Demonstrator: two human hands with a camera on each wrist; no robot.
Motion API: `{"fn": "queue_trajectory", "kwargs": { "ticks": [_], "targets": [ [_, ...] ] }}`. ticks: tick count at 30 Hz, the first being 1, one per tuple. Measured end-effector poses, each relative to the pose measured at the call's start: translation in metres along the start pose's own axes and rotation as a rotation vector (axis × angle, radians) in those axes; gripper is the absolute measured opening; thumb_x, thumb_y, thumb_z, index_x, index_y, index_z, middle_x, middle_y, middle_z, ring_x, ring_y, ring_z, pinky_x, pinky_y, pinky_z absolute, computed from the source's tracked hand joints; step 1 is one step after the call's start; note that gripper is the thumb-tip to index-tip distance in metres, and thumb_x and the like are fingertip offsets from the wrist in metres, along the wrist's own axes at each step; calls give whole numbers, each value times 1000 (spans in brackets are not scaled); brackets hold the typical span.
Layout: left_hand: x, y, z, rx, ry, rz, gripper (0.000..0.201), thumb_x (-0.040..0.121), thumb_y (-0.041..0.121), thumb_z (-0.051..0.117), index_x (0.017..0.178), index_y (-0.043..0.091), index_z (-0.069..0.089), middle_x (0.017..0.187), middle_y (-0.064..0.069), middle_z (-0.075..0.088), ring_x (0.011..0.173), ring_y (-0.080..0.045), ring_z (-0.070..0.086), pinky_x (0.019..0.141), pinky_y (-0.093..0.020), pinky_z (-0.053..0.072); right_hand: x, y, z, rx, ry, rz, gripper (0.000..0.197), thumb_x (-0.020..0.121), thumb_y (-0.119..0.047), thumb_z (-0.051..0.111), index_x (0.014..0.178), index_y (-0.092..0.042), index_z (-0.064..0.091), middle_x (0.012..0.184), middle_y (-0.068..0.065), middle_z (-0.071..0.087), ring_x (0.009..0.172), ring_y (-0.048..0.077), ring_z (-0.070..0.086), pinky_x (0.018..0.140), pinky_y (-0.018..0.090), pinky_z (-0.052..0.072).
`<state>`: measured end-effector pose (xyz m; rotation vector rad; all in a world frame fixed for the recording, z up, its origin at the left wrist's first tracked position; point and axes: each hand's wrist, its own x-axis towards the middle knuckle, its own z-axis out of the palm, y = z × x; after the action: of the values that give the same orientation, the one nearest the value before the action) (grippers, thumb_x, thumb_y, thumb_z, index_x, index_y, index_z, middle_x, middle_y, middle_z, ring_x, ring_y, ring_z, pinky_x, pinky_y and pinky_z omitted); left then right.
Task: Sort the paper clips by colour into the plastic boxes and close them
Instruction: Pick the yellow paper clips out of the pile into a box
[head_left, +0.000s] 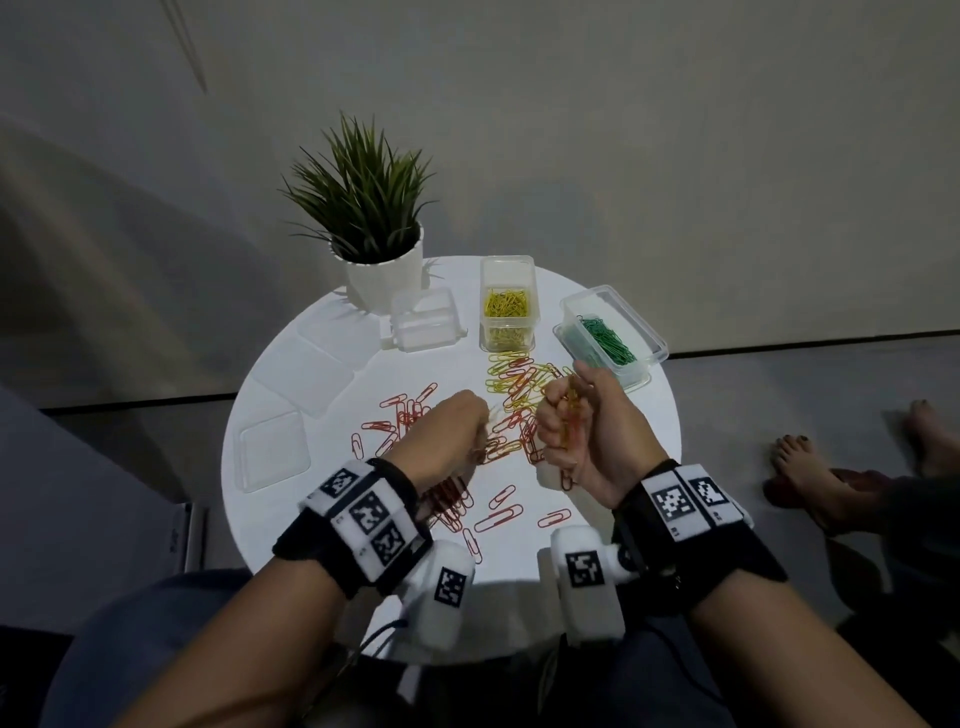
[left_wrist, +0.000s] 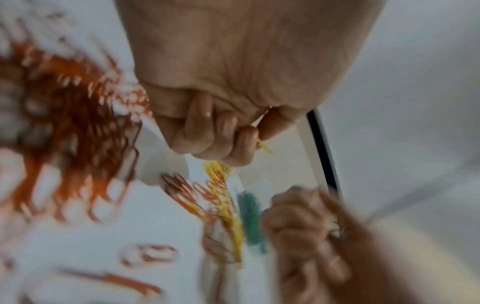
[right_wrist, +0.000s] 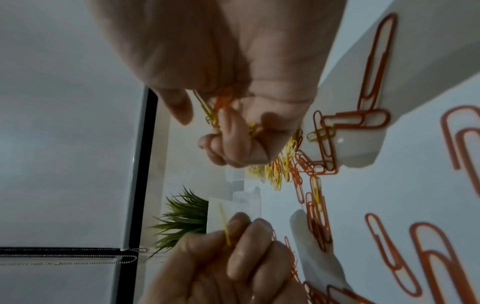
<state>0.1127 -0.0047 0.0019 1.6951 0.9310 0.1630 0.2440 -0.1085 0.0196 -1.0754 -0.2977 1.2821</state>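
Red and yellow paper clips (head_left: 511, 395) lie scattered on the round white table (head_left: 291, 374). My left hand (head_left: 447, 431) hovers over the pile and pinches one yellow clip (left_wrist: 266, 147) between thumb and forefinger; the same clip (right_wrist: 224, 228) shows in the right wrist view. My right hand (head_left: 576, 421) is a raised fist gripping a bunch of yellow clips (right_wrist: 210, 113). Three open plastic boxes stand at the back: an empty one (head_left: 423, 319), one with yellow clips (head_left: 506, 306), one with green clips (head_left: 608, 332).
Clear lids (head_left: 272, 449) lie along the table's left side. A potted plant (head_left: 371, 223) stands at the back left. A person's bare feet (head_left: 810, 467) rest on the floor to the right. The table's front edge is near my wrists.
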Motion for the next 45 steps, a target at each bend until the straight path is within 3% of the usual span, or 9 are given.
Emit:
{"fn": "queue_trajectory", "kwargs": {
  "ticks": [3,6,13,18,21,27,32,38,45],
  "targets": [
    [-5,4,-4,-663,-181,-96,22,88,18,30,67,17,34,61,-2,27,44,-10,19,37,-18,18,5,0,-2,-85,36,66,30,101,-26,35,73,-14,40,56,1,34,43,10,32,33,16,21],
    [-6,6,-3,-868,-302,-68,28,93,31,29,72,15,38,60,0,32,44,-10,21,39,-20,14,4,3,-5,-124,69,114,31,102,-24,33,74,-13,42,55,2,37,42,11,35,34,17,26],
    [-4,4,8,-574,-181,-28,28,102,21,37,77,13,45,60,2,36,46,-8,22,41,-18,15,1,5,-9,-28,133,168,39,102,-26,31,72,-10,49,55,4,47,44,14,44,39,18,35],
    [-8,0,8,-742,-207,-113,28,99,21,36,74,14,44,61,0,40,43,-8,23,39,-18,15,0,8,-8,-39,102,183,46,102,-34,30,72,-8,54,51,2,47,38,11,39,36,16,25],
    [-7,1,8,-892,-236,-147,35,99,33,33,70,14,41,62,-1,40,42,-8,23,38,-18,14,-6,7,-4,-276,32,184,44,102,-35,34,72,-10,53,47,-2,35,34,7,24,34,14,14],
    [-10,4,11,-535,-180,-40,26,94,17,39,69,12,48,64,-4,42,47,-12,22,46,-24,14,-10,2,0,-1023,-20,-25,47,101,-37,37,72,-10,63,53,-2,41,36,1,35,38,10,28],
    [-16,0,7,-344,-163,77,26,87,21,40,67,15,55,62,-5,46,47,-13,30,47,-24,27,-16,-4,3,-762,-31,157,49,103,-30,26,80,-7,62,48,0,30,33,7,23,34,16,20],
    [-25,6,8,-140,-227,151,29,95,6,32,71,5,48,62,-10,38,53,-18,34,47,-19,32,-17,1,2,-1151,40,-273,27,103,-24,34,107,-19,61,55,-15,50,54,-4,50,59,17,34],
    [-24,7,9,-408,-286,-11,31,96,17,34,70,11,49,60,-2,41,46,-11,25,43,-22,20,-12,10,15,-1218,34,-405,21,102,-21,36,92,-17,54,65,-7,59,63,2,52,68,27,42]
  ]
}}
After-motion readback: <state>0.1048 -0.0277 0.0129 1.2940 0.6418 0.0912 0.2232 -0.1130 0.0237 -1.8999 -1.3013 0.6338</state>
